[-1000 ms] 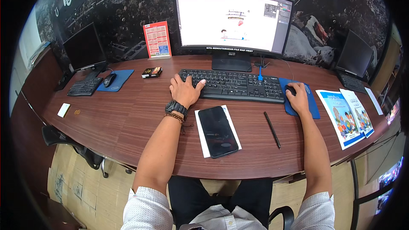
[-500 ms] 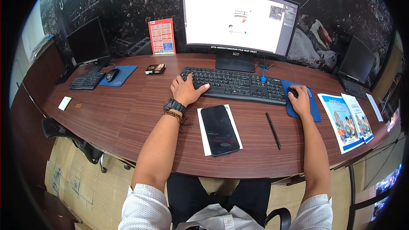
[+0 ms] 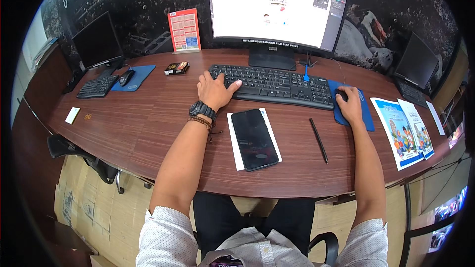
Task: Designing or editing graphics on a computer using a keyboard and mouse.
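Observation:
My left hand [image 3: 215,91] rests on the left end of a black keyboard [image 3: 273,88], its fingers spread over the keys and the thumb stretched to the right. A black watch and a beaded bracelet circle that wrist. My right hand [image 3: 352,106] is curved over a black mouse [image 3: 340,94], most of which the fingers cover. Under the mouse lies a blue mouse pad [image 3: 366,114]. Behind the keyboard stands a wide curved monitor [image 3: 267,17], lit with a mostly white page bearing a small drawing.
A dark phone [image 3: 255,139] lies on white paper [image 3: 237,155], left of a black pen [image 3: 319,141]. Printed booklets [image 3: 398,136] are at the right. A small dark box [image 3: 177,68] and a red-and-white calendar [image 3: 184,29] sit behind my left hand. Another monitor [image 3: 98,40] stands far left.
The whole desk sits slightly higher in the picture, as the view has tipped down. Both hands keep their places on the keyboard and the mouse.

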`<act>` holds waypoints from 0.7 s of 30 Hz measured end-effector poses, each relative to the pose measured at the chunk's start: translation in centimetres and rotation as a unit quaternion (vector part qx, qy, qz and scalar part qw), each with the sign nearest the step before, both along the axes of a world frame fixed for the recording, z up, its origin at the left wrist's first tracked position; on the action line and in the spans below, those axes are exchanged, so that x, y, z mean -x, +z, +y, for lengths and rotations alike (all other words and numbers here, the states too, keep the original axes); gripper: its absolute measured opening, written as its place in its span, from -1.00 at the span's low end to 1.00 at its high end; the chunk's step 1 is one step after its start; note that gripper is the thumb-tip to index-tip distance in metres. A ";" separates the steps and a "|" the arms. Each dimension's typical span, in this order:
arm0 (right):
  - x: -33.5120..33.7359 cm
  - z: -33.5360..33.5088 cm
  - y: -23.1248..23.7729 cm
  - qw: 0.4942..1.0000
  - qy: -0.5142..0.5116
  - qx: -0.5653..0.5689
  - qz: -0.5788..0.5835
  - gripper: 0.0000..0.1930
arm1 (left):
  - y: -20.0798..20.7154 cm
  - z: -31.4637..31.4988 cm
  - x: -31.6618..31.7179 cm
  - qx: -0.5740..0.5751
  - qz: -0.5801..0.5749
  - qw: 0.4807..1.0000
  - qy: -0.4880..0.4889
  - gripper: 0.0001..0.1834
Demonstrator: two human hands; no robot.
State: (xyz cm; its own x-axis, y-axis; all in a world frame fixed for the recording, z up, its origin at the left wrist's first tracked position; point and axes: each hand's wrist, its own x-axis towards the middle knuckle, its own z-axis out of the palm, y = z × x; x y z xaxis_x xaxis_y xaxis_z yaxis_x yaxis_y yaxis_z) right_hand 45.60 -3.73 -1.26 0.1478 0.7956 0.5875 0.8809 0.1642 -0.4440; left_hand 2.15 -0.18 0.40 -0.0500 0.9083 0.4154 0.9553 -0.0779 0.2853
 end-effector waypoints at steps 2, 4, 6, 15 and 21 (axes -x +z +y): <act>0.1 0.1 0.0 1.000 -0.002 0.005 0.002 -0.67 | 0.0 0.2 -0.1 0.009 0.011 1.000 0.006 -0.17; 0.1 0.0 0.1 1.000 -0.003 0.005 0.000 -0.66 | 0.0 0.4 0.0 0.020 0.016 1.000 0.016 -0.17; 0.0 0.1 0.0 1.000 -0.005 0.009 -0.001 -0.66 | -0.1 0.5 -0.1 0.018 0.018 1.000 0.015 -0.17; 0.1 0.0 0.0 1.000 -0.014 0.015 -0.003 -0.65 | 0.0 0.3 -0.2 0.015 0.023 1.000 0.015 -0.19; 0.1 0.1 0.1 1.000 -0.012 0.019 -0.002 -0.65 | -0.3 0.5 0.1 0.005 0.027 0.999 0.016 -0.16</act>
